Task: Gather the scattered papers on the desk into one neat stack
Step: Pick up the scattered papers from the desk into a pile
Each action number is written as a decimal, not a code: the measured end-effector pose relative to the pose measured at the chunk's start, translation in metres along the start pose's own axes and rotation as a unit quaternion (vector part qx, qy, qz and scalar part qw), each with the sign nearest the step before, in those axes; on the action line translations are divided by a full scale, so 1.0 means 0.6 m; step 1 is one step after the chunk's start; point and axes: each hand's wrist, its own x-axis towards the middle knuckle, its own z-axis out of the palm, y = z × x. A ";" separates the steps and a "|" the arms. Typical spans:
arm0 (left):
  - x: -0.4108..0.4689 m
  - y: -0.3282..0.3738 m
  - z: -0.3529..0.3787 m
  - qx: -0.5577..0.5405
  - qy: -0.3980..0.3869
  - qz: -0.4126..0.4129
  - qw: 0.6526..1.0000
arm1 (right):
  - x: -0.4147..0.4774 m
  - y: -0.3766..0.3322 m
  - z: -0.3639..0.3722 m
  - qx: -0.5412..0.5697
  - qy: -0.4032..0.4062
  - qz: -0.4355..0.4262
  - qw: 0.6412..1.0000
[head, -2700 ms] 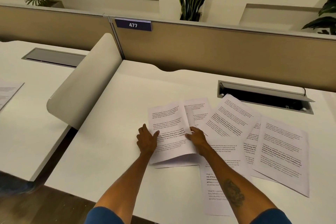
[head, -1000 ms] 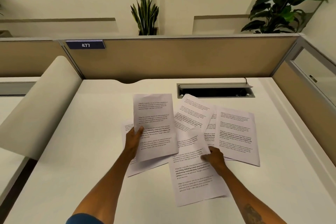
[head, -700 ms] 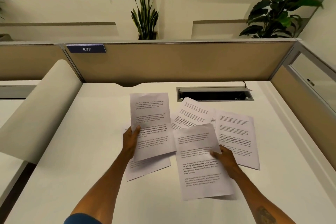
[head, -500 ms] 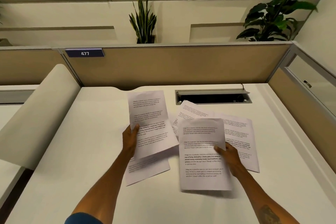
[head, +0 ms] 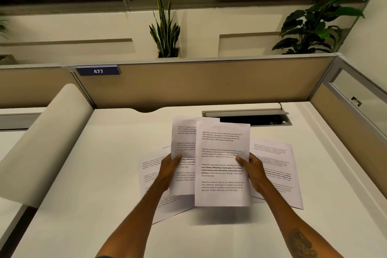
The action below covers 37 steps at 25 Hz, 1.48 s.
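White printed sheet (head: 223, 165) in my right hand (head: 254, 170), another printed sheet (head: 183, 142) in my left hand (head: 169, 168), both grips clenched, mid-frame above the cream surface (head: 94, 174).

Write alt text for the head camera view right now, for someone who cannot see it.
Two bare hands hold printed sheets above a white desk: the left hand holds one sheet, and the right hand brings another sheet in front of it, overlapping. More papers lie scattered flat on the desk beneath.
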 end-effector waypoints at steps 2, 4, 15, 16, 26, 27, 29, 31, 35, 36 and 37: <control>-0.003 -0.004 0.019 -0.010 -0.031 -0.023 0.999 | 0.008 -0.004 0.020 0.001 -0.012 -0.008 1.000; -0.007 -0.008 0.033 -0.014 -0.062 -0.042 0.997 | 0.013 -0.003 0.032 -0.001 -0.017 -0.010 1.000; -0.006 -0.038 0.030 -0.030 -0.028 -0.121 0.992 | 0.019 0.028 0.047 0.011 -0.031 0.023 0.999; -0.006 -0.040 0.023 -0.053 0.007 -0.121 0.991 | 0.020 0.031 0.047 0.004 -0.022 0.021 1.000; -0.018 -0.098 -0.082 0.370 0.269 -0.224 0.861 | 0.024 0.066 0.046 0.003 0.019 0.054 0.998; -0.018 -0.102 -0.083 0.381 0.267 -0.220 0.857 | 0.024 0.069 0.048 0.003 0.017 0.056 0.998; -0.014 -0.101 -0.087 0.365 0.270 -0.219 0.864 | 0.022 0.073 0.052 0.001 0.012 0.057 0.998; -0.009 -0.096 -0.095 0.345 0.272 -0.220 0.871 | 0.019 0.076 0.055 -0.002 0.006 0.057 0.998; -0.014 -0.099 -0.118 0.323 0.275 -0.181 0.887 | 0.018 0.078 0.063 -0.013 -0.002 0.058 0.998; -0.017 -0.100 -0.124 0.288 0.279 -0.166 0.901 | 0.017 0.078 0.065 -0.017 -0.004 0.058 0.998; -0.020 -0.100 -0.130 0.247 0.284 -0.152 0.914 | 0.017 0.078 0.067 -0.020 -0.006 0.057 0.998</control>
